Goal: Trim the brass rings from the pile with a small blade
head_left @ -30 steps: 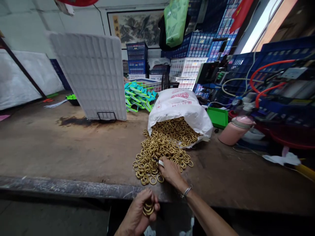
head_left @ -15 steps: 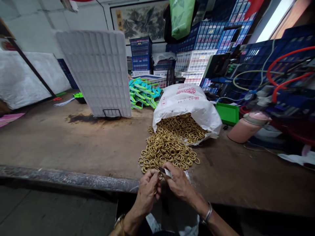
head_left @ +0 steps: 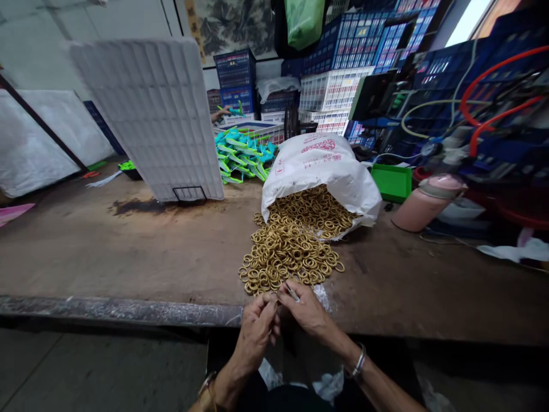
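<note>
A heap of brass-coloured rings (head_left: 291, 252) spills from a white sack (head_left: 321, 169) lying on its side on the brown worktable (head_left: 128, 252). Both hands meet at the table's near edge, just in front of the heap. My left hand (head_left: 257, 329) is closed, its fingertips pinched together; earlier it held a stack of rings, now hidden by the fingers. My right hand (head_left: 306, 312) is closed on a small silvery tool (head_left: 293, 293) held between thumb and fingers, its tip touching the left fingertips.
A white gridded tray (head_left: 154, 114) stands upright on a stand at the back left. Teal and green plastic parts (head_left: 242, 154) lie behind the sack, a green bin (head_left: 391, 182) and a pink flask (head_left: 424, 203) to its right. Another person's hand (head_left: 218, 114) shows beyond the tray. Stacked crates fill the back.
My right hand left the ring heap and came back to the table edge. My left hand rose from below the edge to meet it, and both now pinch together.
</note>
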The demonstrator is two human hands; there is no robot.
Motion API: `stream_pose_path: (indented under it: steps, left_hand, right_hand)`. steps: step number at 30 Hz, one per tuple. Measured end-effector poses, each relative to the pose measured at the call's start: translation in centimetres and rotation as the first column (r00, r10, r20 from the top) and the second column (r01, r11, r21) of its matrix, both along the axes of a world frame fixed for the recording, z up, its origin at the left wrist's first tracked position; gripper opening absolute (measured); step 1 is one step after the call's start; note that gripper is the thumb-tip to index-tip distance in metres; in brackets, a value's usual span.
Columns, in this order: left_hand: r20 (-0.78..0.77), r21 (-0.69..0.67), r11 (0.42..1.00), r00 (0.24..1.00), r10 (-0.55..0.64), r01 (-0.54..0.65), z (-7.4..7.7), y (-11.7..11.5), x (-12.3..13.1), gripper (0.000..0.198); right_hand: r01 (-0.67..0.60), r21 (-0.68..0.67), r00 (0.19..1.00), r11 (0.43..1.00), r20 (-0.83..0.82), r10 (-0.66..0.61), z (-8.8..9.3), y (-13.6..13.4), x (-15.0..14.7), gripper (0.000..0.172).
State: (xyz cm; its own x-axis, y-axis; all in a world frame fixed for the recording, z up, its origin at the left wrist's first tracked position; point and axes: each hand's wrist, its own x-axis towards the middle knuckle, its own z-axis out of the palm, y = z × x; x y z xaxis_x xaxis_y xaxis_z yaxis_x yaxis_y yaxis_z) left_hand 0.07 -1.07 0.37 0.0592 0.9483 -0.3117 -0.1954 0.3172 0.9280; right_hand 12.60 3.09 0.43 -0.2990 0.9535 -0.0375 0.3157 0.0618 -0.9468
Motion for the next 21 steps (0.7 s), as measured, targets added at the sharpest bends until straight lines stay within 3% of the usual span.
stream_pose_path:
  steps: [8, 11, 14, 21]
  left_hand:
    - [0.129, -0.019, 0.999, 0.991, -0.025, 0.027, 0.1, -0.4, -0.1, 0.03]
    - [0.119, -0.025, 1.0, 0.993, -0.014, 0.017, 0.5, -0.5, -0.1, 0.031]
    - [0.092, -0.048, 0.999, 0.996, 0.0, 0.004, 0.5, -0.5, -0.2, 0.032]
    - [0.031, -0.015, 0.999, 0.999, 0.029, -0.028, 0.2, -0.2, -0.1, 0.035]
  right_hand:
    - [-0.008, 0.009, 1.0, 1.0, -0.011, 0.008, 0.1, 0.0, 0.1, 0.024]
    - [0.03, 0.108, 0.989, 0.994, 0.141, -0.045, 0.0, -0.3, 0.4, 0.023]
    - [-0.077, 0.197, 0.946, 0.977, 0.325, 0.009, -0.2, -0.9, 0.8, 0.013]
    - [-0.223, 0.255, 0.816, 0.941, 0.576, 0.037, -0.6, -2.0, 0.7, 0.023]
